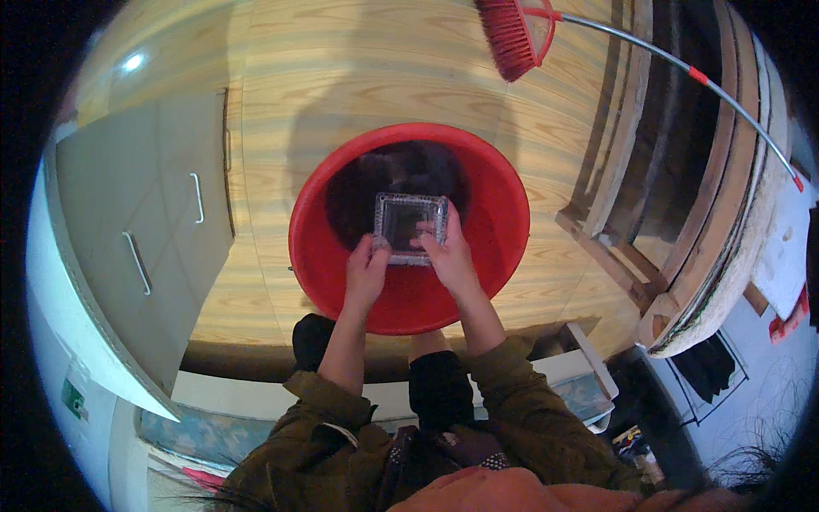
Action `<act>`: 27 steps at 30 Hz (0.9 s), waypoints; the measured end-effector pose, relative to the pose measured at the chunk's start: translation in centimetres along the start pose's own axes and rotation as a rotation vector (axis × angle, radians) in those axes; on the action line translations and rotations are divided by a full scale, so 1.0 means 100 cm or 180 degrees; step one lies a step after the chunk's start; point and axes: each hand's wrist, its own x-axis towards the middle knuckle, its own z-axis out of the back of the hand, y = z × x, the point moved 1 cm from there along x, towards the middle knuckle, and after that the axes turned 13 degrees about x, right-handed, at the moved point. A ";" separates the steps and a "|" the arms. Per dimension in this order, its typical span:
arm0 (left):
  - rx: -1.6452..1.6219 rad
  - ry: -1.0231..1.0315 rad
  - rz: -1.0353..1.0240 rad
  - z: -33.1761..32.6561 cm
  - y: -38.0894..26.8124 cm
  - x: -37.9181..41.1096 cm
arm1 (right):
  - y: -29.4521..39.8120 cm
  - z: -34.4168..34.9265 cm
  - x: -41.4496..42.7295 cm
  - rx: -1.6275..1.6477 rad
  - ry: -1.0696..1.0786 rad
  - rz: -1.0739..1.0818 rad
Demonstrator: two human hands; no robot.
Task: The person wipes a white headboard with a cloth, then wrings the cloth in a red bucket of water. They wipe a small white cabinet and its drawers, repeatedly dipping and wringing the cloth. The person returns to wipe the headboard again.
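Both hands hold a small clear plastic container (pixel 408 221) with a rectangular ribbed rim, above a large red plastic tub (pixel 499 237). My left hand (pixel 368 265) grips its lower left corner, thumb near the rim. With its thumb and fingers, my right hand (pixel 448 246) holds the container's right side; some of these fingers show through the clear plastic. Dark material (pixel 358 185), too dim to name, fills the back left of the tub. My knees are at the tub's near side.
A red-bristled broom (pixel 512 38) with a metal handle lies at the upper right. Wooden framing (pixel 627 147) with a pale padded edge stands to the right. On the left is a grey cabinet (pixel 153 192) with white handles. The floor (pixel 269 83) has a wood-grain pattern.
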 end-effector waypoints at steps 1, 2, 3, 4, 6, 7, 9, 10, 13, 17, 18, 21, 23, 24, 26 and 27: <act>-0.0020 0.0059 0.0041 -0.001 0.003 0.001 | 0.000 0.001 0.002 -0.0025 0.0069 -0.0048; -0.0037 0.0099 0.0088 -0.001 0.008 0.001 | 0.009 -0.005 0.001 -0.0568 -0.0040 0.0053; -0.0059 0.0131 0.0135 0.001 0.013 0.002 | 0.020 -0.011 -0.005 -0.1115 -0.0140 0.0162; -0.0113 0.0174 0.0061 0.000 0.015 0.002 | 0.032 -0.018 -0.011 -0.1677 -0.0228 0.0274; -0.0205 0.0200 -0.0109 -0.005 0.015 0.001 | 0.046 -0.023 -0.013 -0.1548 -0.0343 -0.0008; -0.0039 0.0248 -0.0151 -0.010 0.017 0.004 | 0.052 -0.026 -0.010 -0.1465 -0.0322 -0.0110; 0.0262 0.0239 -0.0441 -0.011 0.017 0.009 | 0.052 -0.022 -0.005 -0.2765 -0.0456 0.0209; 0.0024 0.0143 -0.0371 -0.011 0.010 0.009 | 0.054 -0.020 -0.007 -0.3214 -0.0451 0.0521; -0.0150 0.0039 -0.0355 0.001 0.016 0.004 | 0.060 -0.020 -0.023 -0.3451 -0.0496 0.1019; -0.0178 0.0116 -0.0450 0.009 0.010 -0.008 | 0.050 -0.021 -0.026 -0.4018 -0.0726 0.0243; -0.0173 0.0139 -0.0497 0.015 0.005 -0.008 | 0.050 -0.020 -0.030 -0.4004 -0.0617 0.0525; -0.0268 0.0090 -0.0699 0.014 -0.022 -0.004 | 0.037 0.016 -0.033 -0.2832 -0.0488 0.1001; -0.0283 0.0239 -0.0594 0.007 -0.027 -0.013 | 0.059 0.005 -0.066 -0.3042 -0.0845 0.0747; -0.0112 0.0474 -0.0293 0.014 -0.028 -0.022 | 0.061 0.005 -0.078 -0.3019 -0.0409 0.1322; 0.0014 0.0360 -0.0870 0.025 -0.022 -0.033 | 0.080 0.002 -0.097 -0.2953 -0.0630 0.0312; 0.0001 0.0655 -0.0691 0.029 -0.026 -0.035 | 0.070 0.023 -0.097 -0.2200 -0.0631 0.0756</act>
